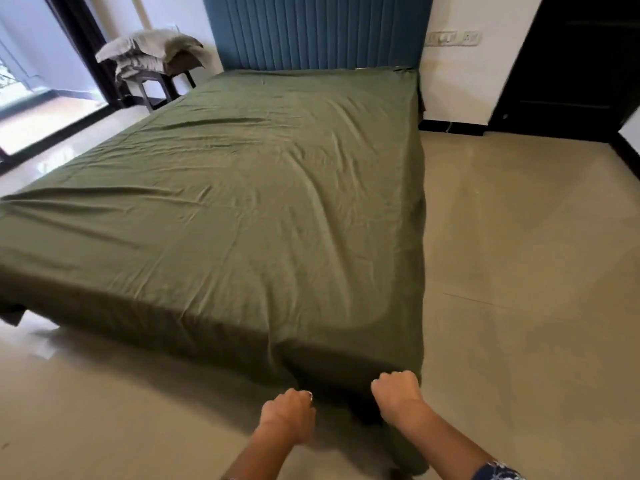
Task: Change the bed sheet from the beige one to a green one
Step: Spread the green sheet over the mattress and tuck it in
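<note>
At the bed's near corner, both hands are down low on the hanging edge of the green sheet (pixel 242 209). Left hand (pixel 289 415) is curled into a fist at the hem on the foot side; right hand (pixel 398 393) is likewise fisted at the hem round the corner. Both look to be gripping sheet fabric, though the fingers are hidden under the knuckles, so that grip is my read, not confirmed.

Sheet covers the whole mattress up to the blue headboard (pixel 317 29), with loose wrinkles across the top and the side drop hanging free near the floor (pixel 519 271). Beige bedding (pixel 152 51) sits piled on a stool (pixel 152 88) left of the headboard, well apart from the bed. So the swap looks mostly done; step in hand is squaring and tightening this corner.

To do it well:
- Pull both hems down and outward evenly, away from the headboard, so diagonal creases flatten.
- Keep tension matched; a harder pull on one side will skew the far corner by the headboard.
- Fold the corner slack flat, then tuck under the mattress.
- Check the left foot corner after; the overhang there looks uneven.
</note>
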